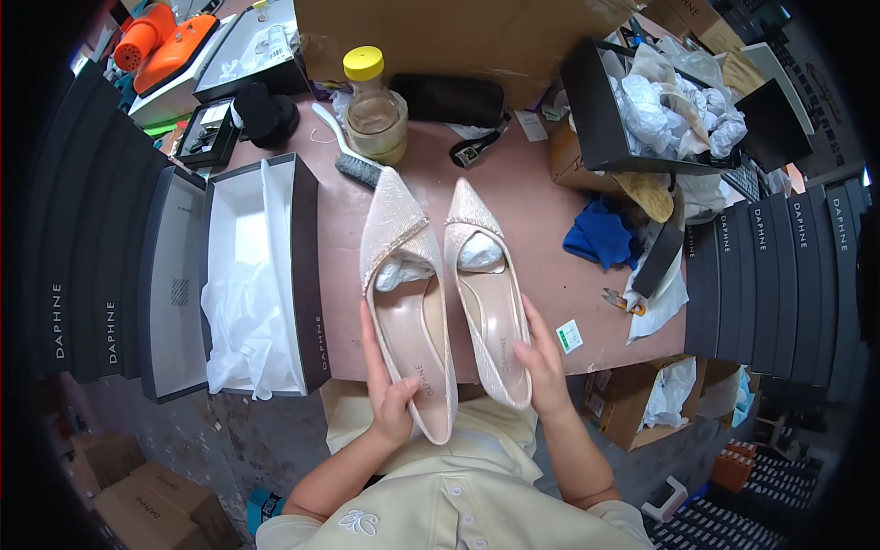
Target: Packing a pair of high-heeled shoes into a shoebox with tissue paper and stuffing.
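A pair of pale pink, glittery pointed shoes is held side by side over the table's near edge, toes pointing away from me. My left hand (390, 396) grips the left shoe (403, 229) near its heel, thumb on the insole and fingers along the outer side. The right shoe (469, 206) is held the same way by my right hand (543, 367), its thumb over the inner rim. White crumpled paper (480, 254) fills both toes. To the left lies an open dark shoebox (307, 247) with white tissue paper (243, 316) spilling over its side.
Dark shoeboxes stack up at the left (87, 238) and right (797, 275). Behind the shoes stand a yellow-capped jar (376, 124) and a brush (357, 170). A blue cloth (600, 234), orange-handled snippers (628, 302) and a box of crumpled paper (674, 110) occupy the right side.
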`<state>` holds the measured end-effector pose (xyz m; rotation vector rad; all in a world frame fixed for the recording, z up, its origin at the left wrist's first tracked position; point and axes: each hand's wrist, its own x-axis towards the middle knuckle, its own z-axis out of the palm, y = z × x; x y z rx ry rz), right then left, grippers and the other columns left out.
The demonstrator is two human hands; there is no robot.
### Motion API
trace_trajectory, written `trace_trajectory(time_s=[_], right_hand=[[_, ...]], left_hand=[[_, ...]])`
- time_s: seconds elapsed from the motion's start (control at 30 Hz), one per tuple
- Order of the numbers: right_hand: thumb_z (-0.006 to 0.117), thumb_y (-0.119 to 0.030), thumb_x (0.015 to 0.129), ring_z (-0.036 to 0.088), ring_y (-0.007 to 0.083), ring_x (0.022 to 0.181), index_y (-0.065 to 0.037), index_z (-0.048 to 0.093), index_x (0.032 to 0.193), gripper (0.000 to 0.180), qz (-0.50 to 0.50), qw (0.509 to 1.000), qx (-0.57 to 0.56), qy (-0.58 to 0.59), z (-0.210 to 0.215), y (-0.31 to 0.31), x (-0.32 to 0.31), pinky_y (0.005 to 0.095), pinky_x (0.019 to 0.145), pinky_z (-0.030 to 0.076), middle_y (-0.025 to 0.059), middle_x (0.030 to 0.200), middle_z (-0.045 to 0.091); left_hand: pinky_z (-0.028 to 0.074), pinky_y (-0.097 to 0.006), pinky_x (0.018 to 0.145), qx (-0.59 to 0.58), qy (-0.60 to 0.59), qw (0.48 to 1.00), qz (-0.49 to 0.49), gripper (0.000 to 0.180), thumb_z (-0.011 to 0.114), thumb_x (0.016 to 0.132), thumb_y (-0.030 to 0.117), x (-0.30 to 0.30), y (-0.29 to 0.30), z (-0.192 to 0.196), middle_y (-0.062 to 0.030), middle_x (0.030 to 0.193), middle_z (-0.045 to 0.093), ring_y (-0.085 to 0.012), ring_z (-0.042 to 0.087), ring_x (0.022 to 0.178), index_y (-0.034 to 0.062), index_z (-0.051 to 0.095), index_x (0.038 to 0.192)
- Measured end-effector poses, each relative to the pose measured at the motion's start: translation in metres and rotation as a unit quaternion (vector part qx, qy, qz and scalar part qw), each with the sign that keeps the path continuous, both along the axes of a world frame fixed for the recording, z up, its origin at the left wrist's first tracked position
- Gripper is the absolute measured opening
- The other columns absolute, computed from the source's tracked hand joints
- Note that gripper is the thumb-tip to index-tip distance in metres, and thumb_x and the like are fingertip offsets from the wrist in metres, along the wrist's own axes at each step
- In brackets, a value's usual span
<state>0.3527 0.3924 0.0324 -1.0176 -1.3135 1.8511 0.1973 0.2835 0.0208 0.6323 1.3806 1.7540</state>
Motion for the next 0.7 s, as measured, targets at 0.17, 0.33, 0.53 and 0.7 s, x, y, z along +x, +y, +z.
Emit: trace_trajectory(time_s=[0.17,0.33,0.53,0.7], right_hand=[[0.058,-0.027,0.078,0.037,0.0317,0.129,0.012,0.010,0.141,0.088,0.029,0.979,0.199,0.020,0.014,-0.025,0.010,0.0383,0.106,0.030,0.0286,0.141,0.029],[0.058,-0.027,0.078,0.039,0.0315,0.127,0.011,0.008,0.141,0.089,-0.008,0.979,0.197,0.043,0.023,-0.034,0.007,0.0381,0.104,0.032,0.0288,0.138,0.033],[0.053,-0.025,0.080,0.063,0.0300,0.087,0.011,0.037,0.128,0.062,0.017,0.954,-0.244,0.176,0.020,-0.021,0.016,0.0396,0.083,0.051,0.0239,0.099,0.059],[0.049,-0.028,0.091,0.064,0.0276,0.070,0.016,0.043,0.120,0.053,0.133,0.845,-0.380,0.352,-0.006,-0.024,0.039,0.0357,0.066,0.055,0.0230,0.077,0.059]], left_hand=[[0.023,-0.038,0.109,0.066,-0.013,0.996,0.054,0.100,0.053,0.075,0.039,0.009,-0.007,0.010,-0.0160,0.150,0.013,-0.0262,0.025,0.135,0.0039,-0.006,0.147],[0.046,-0.042,0.090,0.085,0.012,0.990,0.113,0.091,0.047,0.084,0.050,0.016,-0.006,0.009,-0.0195,0.138,0.033,-0.0288,0.048,0.117,0.0084,-0.004,0.147],[0.052,-0.041,0.071,0.046,-0.390,0.916,-0.079,0.058,0.041,0.089,0.027,-0.019,-0.016,0.015,-0.0257,0.106,0.054,-0.0312,0.062,0.078,0.0010,0.024,0.139],[0.054,-0.045,0.074,0.056,-0.469,0.862,-0.187,0.051,0.039,0.085,0.014,-0.028,-0.032,-0.007,-0.0274,0.104,0.054,-0.0326,0.062,0.073,-0.0043,0.033,0.132]])
